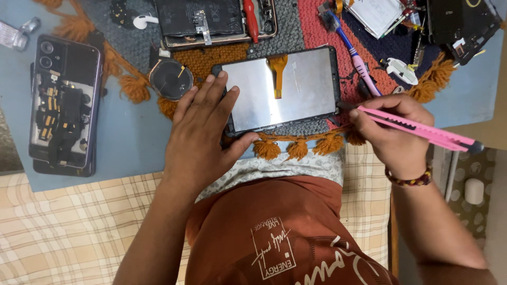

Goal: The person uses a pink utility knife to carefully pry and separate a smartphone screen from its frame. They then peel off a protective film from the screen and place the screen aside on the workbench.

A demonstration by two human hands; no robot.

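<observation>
Holding: your left hand (198, 140) lies flat with its fingers spread on the left end of the phone screen panel (282, 89), pinning it down, thumb along its lower edge.
Cutting tool: your right hand (393, 132) has its fingers closed round a pink utility knife (422, 129), whose tip meets the panel's right edge near the lower corner.
Panel: it lies face down on the woven mat (322, 31) at the near edge of the blue table (129, 134), silvery back up, with an orange flex ribbon (277, 71) hanging from its top edge.
Wrist: you wear a beaded bracelet (409, 179) on the right.
Left of the panel: a round black coil (170, 79) sits just beside your fingertips, and an opened phone (63, 103) lies well apart on the bare table.
Behind the panel: another opened phone (211, 21) with a red-handled screwdriver (250, 21) on it, and a white earbud (143, 21).
Right: a pink and blue brush (351, 53) lies aslant near the panel's upper right corner.
</observation>
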